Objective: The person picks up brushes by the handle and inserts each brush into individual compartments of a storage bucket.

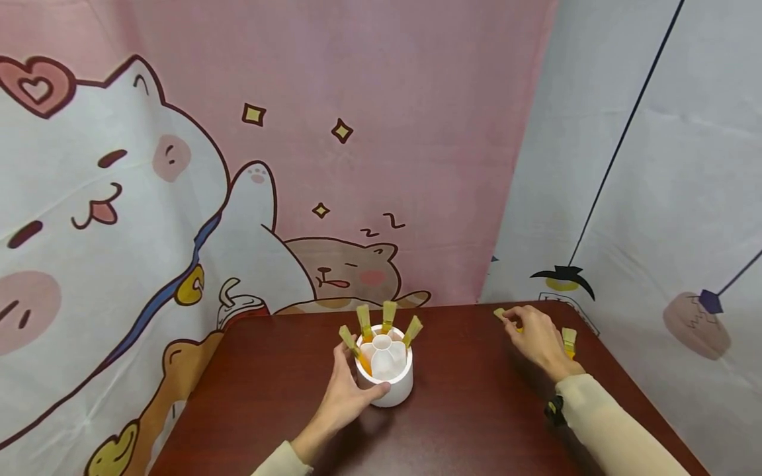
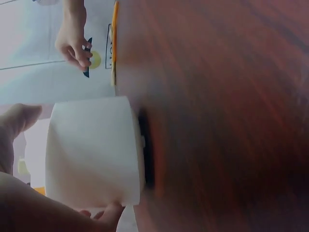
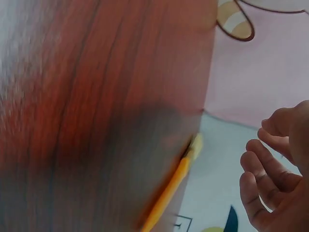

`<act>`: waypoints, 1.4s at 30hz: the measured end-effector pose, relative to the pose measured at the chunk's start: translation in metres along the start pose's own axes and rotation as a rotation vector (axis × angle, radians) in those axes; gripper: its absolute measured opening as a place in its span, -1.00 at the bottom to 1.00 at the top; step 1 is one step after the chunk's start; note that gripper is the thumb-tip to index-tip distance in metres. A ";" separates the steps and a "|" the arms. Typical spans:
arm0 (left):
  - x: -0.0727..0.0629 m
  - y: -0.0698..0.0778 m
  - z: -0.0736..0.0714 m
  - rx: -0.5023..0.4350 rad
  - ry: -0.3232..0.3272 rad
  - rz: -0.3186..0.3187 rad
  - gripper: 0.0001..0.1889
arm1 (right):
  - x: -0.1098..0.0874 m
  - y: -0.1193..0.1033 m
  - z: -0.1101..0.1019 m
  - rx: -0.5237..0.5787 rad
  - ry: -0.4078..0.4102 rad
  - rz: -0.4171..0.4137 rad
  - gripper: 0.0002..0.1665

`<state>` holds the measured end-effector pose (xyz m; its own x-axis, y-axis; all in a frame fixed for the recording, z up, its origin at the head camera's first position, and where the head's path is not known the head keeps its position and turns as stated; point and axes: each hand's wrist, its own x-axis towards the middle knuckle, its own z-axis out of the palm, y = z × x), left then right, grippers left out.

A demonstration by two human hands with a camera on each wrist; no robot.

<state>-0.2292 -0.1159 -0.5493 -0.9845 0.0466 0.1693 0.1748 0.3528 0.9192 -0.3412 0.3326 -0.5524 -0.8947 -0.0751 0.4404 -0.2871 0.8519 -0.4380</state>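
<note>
My left hand (image 1: 345, 396) grips the side of a white round brush holder (image 1: 401, 390), thumb along the front of its rim. The holder has an inner divider with rounded compartments. Several paintbrushes (image 1: 362, 357) with orange handles stand in it, pale bristles up and leaning outward. In the left wrist view the holder's smooth wall (image 2: 91, 150) faces the camera, close over the table. Over at the right, my right hand (image 1: 532, 334) hovers above a paintbrush (image 3: 169, 188) lying on the table. Its fingers are loosely bent, with nothing between them.
A second loose paintbrush (image 1: 569, 337) lies at the right, partly hidden behind the right wrist. The dark red-brown table (image 1: 464, 423) ends at a pink and white curtain (image 1: 417, 165) with cartoon animals, which borders its back and right edges.
</note>
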 end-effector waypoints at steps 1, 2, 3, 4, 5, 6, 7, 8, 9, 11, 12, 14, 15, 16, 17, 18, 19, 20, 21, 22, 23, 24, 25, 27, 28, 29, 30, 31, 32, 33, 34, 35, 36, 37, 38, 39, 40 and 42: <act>-0.001 0.000 0.001 0.019 0.013 -0.003 0.30 | 0.001 0.003 0.001 -0.008 -0.004 0.003 -0.72; -0.001 0.000 0.003 0.037 0.023 -0.005 0.29 | 0.002 0.006 0.002 -0.015 -0.007 0.010 -0.71; -0.001 0.000 0.004 0.049 0.030 -0.003 0.29 | 0.003 0.008 0.003 -0.023 -0.010 0.017 -0.71; -0.001 0.000 0.004 0.058 0.034 0.000 0.29 | 0.004 0.011 0.004 -0.031 -0.011 0.027 -0.70; -0.001 0.000 0.005 0.062 0.035 0.000 0.28 | 0.005 0.013 0.005 -0.036 -0.015 0.035 -0.70; -0.001 -0.001 0.006 0.069 0.036 -0.001 0.27 | 0.006 0.015 0.006 -0.042 -0.020 0.043 -0.69; -0.001 -0.002 0.006 0.072 0.037 -0.002 0.26 | 0.007 0.018 0.007 -0.045 -0.028 0.049 -0.69; -0.001 -0.003 0.006 0.072 0.036 -0.003 0.25 | 0.008 0.020 0.008 -0.051 -0.033 0.057 -0.69; 0.000 -0.004 0.006 0.070 0.035 -0.003 0.24 | 0.008 0.022 0.009 -0.055 -0.040 0.062 -0.68; 0.001 -0.007 0.005 0.054 0.027 -0.004 0.23 | 0.010 0.026 0.011 -0.063 -0.056 0.072 -0.67; 0.001 -0.008 0.004 0.041 0.021 0.000 0.22 | 0.010 0.028 0.013 -0.068 -0.062 0.077 -0.66; 0.003 -0.009 0.002 0.016 0.003 0.008 0.22 | 0.011 0.032 0.015 -0.079 -0.078 0.091 -0.63; 0.003 -0.010 0.001 0.000 -0.010 0.013 0.21 | 0.011 0.034 0.016 -0.084 -0.086 0.099 -0.62; 0.004 -0.010 0.000 -0.012 -0.024 0.024 0.21 | 0.012 0.036 0.017 -0.091 -0.093 0.108 -0.61; 0.005 -0.010 -0.001 -0.023 -0.039 0.027 0.21 | 0.012 0.039 0.018 -0.097 -0.102 0.119 -0.60; 0.006 -0.010 -0.003 -0.039 -0.054 0.032 0.20 | 0.012 0.041 0.019 -0.101 -0.112 0.128 -0.59; 0.006 -0.010 -0.004 -0.050 -0.071 0.034 0.20 | 0.012 0.043 0.019 -0.105 -0.123 0.137 -0.58; 0.007 -0.010 -0.005 -0.063 -0.085 0.037 0.19 | 0.012 0.045 0.020 -0.108 -0.134 0.146 -0.57; 0.007 -0.010 -0.007 -0.076 -0.099 0.037 0.19 | 0.013 0.046 0.020 -0.112 -0.145 0.151 -0.55; 0.008 -0.010 -0.008 -0.083 -0.110 0.039 0.19 | 0.013 0.047 0.021 -0.115 -0.155 0.158 -0.54; 0.008 -0.010 -0.009 -0.091 -0.120 0.033 0.19 | 0.014 0.048 0.021 -0.117 -0.166 0.164 -0.52; 0.009 -0.010 -0.010 -0.099 -0.128 0.030 0.19 | 0.015 0.048 0.022 -0.117 -0.174 0.171 -0.51; 0.010 -0.010 -0.011 -0.099 -0.134 0.025 0.19 | 0.015 0.048 0.022 -0.117 -0.181 0.177 -0.50; 0.011 -0.010 -0.012 -0.100 -0.140 0.018 0.19 | 0.017 0.048 0.024 -0.117 -0.195 0.192 -0.49; 0.011 -0.010 -0.013 -0.098 -0.142 0.015 0.19 | 0.017 0.047 0.024 -0.115 -0.197 0.203 -0.49; 0.012 -0.009 -0.013 -0.098 -0.145 0.015 0.20 | 0.018 0.047 0.025 -0.116 -0.200 0.211 -0.51; 0.012 -0.009 -0.013 -0.096 -0.146 0.012 0.20 | 0.018 0.046 0.025 -0.115 -0.202 0.221 -0.53; 0.012 -0.009 -0.014 -0.096 -0.147 0.015 0.20 | 0.018 0.046 0.026 -0.118 -0.204 0.228 -0.54; 0.011 -0.009 -0.014 -0.097 -0.147 0.015 0.20 | 0.019 0.046 0.026 -0.120 -0.205 0.235 -0.56; 0.011 -0.008 -0.014 -0.096 -0.148 0.015 0.20 | 0.019 0.045 0.027 -0.123 -0.206 0.240 -0.58; 0.010 -0.008 -0.014 -0.095 -0.148 0.014 0.19 | 0.019 0.045 0.027 -0.122 -0.207 0.246 -0.59; 0.009 -0.007 -0.014 -0.096 -0.147 0.015 0.19 | 0.020 0.045 0.027 -0.123 -0.210 0.251 -0.59; 0.009 -0.007 -0.014 -0.096 -0.142 0.010 0.18 | 0.020 0.045 0.028 -0.123 -0.212 0.252 -0.59; 0.008 -0.007 -0.014 -0.098 -0.139 0.013 0.18 | 0.020 0.044 0.028 -0.120 -0.215 0.256 -0.58; 0.008 -0.006 -0.014 -0.099 -0.137 0.011 0.17 | 0.020 0.045 0.028 -0.117 -0.216 0.260 -0.58; 0.007 -0.007 -0.013 -0.101 -0.135 0.014 0.17 | 0.020 0.045 0.028 -0.113 -0.218 0.265 -0.57; 0.007 -0.007 -0.013 -0.103 -0.133 0.014 0.16 | 0.020 0.045 0.029 -0.108 -0.219 0.268 -0.57; 0.007 -0.007 -0.013 -0.108 -0.131 0.016 0.15 | 0.019 0.045 0.029 -0.101 -0.222 0.270 -0.56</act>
<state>-0.2374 -0.1300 -0.5504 -0.9741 0.1752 0.1427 0.1841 0.2492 0.9508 -0.3811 0.3543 -0.5866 -0.9893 0.0582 0.1340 -0.0053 0.9023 -0.4310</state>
